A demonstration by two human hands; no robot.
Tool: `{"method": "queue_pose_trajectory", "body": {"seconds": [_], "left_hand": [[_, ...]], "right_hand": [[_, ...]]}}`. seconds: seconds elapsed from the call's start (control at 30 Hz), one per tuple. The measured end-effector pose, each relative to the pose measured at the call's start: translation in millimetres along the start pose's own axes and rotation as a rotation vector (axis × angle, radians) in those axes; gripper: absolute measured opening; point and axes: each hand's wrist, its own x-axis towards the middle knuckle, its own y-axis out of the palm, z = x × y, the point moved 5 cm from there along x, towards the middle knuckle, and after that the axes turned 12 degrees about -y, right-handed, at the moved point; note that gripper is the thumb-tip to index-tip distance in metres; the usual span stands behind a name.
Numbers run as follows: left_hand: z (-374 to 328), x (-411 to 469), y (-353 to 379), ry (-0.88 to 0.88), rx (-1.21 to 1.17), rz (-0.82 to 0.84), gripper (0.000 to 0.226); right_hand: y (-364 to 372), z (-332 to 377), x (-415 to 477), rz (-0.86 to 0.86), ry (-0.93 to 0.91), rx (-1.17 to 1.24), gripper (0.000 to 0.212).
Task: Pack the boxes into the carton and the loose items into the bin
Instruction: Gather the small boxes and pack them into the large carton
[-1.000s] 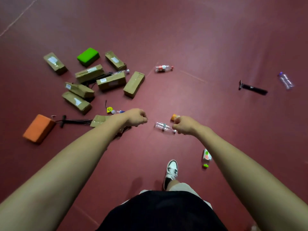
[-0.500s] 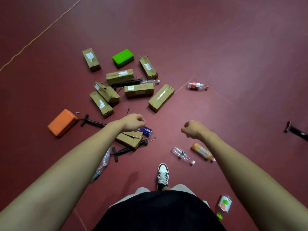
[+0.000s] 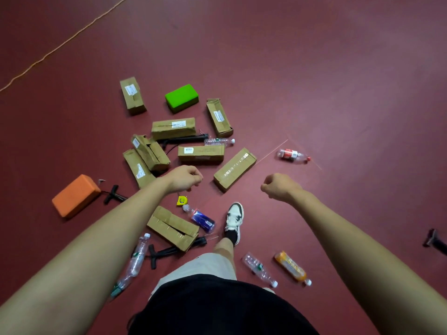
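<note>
Our left hand (image 3: 185, 178) and right hand (image 3: 278, 187) hang curled into empty fists mid-frame over the dark red floor (image 3: 338, 93); brown cardboard boxes (image 3: 200, 153) lie scattered centre-left, clear plastic bottles (image 3: 260, 269) lower down.

Dark red floor (image 3: 338, 68), white sneaker (image 3: 234, 220)

The dark red floor (image 3: 338, 68) carried a loose cluster of brown cardboard boxes (image 3: 200, 153) left of centre, with a green block (image 3: 181, 97) at its upper edge and an orange block (image 3: 75, 195) at mid-left. A red-labelled bottle (image 3: 291, 155) lay right of centre. A clear bottle (image 3: 260, 269) and an orange bottle (image 3: 290, 267) lay side by side at lower right. A yellow tape measure (image 3: 182, 200) and a blue-labelled bottle (image 3: 202, 220) lay below centre, beside a lone box (image 3: 173, 228). A pale line (image 3: 60, 43) crossed the upper left corner.
</note>
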Motion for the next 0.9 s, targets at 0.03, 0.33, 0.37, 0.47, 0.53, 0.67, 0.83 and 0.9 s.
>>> {"method": "queue_pose_trajectory", "body": {"seconds": [0.03,0.33,0.37,0.47,0.53,0.67,0.83,0.9], "left_hand": [[-7,14,-5,-0.003,0.007,0.010,0.013],[-71,149,-64,-0.067,-0.092,0.081,0.014],[-75,165,-73,-0.078,-0.102,0.078,0.014],[-77,208,-96,-0.128,-0.152,0.048,0.014],[-79,230,-109,-0.165,-0.193,0.017,0.013],[-79,273,-122,-0.247,-0.343,-0.043,0.015],[-56,353,-117,-0.392,-0.498,-0.179,0.023],[-46,390,-106,-0.444,-0.580,-0.232,0.027]], "right_hand": [[-9,-3,15,0.003,0.007,-0.007,0.028],[-95,-15,167,0.005,0.062,-0.017,0.021],[-103,-13,189,-0.005,0.055,-0.006,0.024],[-124,-7,241,-0.019,0.041,0.005,0.029],[-133,-5,267,-0.007,0.040,0.010,0.029],[-142,-9,324,0.033,0.043,-0.015,0.030],[-126,-26,421,0.073,0.030,-0.061,0.030],[-111,-36,466,0.081,0.011,-0.062,0.029]]}}
